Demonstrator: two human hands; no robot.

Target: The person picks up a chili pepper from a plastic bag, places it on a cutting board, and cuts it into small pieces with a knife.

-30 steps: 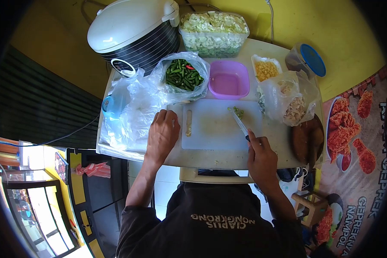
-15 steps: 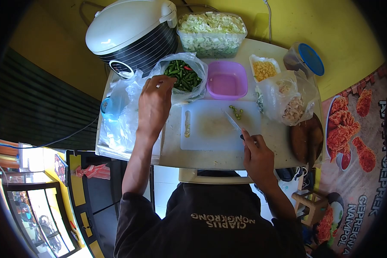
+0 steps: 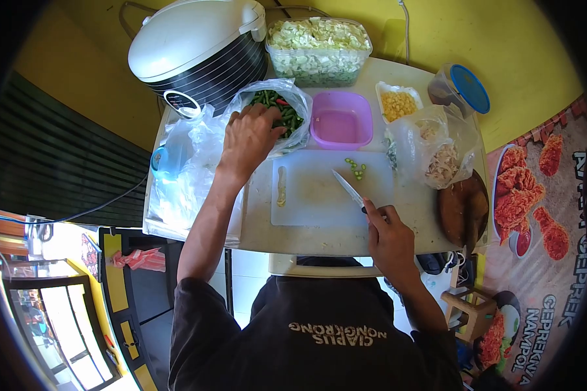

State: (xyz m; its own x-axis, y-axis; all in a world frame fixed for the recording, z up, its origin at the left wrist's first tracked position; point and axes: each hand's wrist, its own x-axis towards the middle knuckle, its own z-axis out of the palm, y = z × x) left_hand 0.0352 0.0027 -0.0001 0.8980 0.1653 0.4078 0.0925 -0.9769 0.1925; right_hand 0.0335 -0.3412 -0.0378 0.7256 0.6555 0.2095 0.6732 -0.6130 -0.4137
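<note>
My left hand (image 3: 251, 137) reaches into a clear plastic bag (image 3: 301, 98) of green chilies (image 3: 292, 122), with a red one among them. Its fingers are bent and somewhat apart, and the tips are hidden among the chilies. In my right hand (image 3: 391, 238) is a knife (image 3: 349, 189), gripped by its dark handle. The blade slants up and left over a white cutting board (image 3: 306, 212). Several cut green chili pieces (image 3: 355, 168) lie on the board just beyond the blade tip. Behind the board stands a purple plastic tub (image 3: 340, 124).
A rice cooker (image 3: 195, 49) and a container of chopped cabbage (image 3: 319, 52) stand at the back. On the right are yellow diced pieces in a tray (image 3: 398, 104), a bag of pale shreds (image 3: 442, 159), a blue-lidded tub (image 3: 469, 90) and a brown stone mortar (image 3: 463, 212).
My left hand has moved right and lowered into the chili bag, its fingers spreading from a tighter curl. The knife has shifted slightly, its tip now farther from the cut pieces.
</note>
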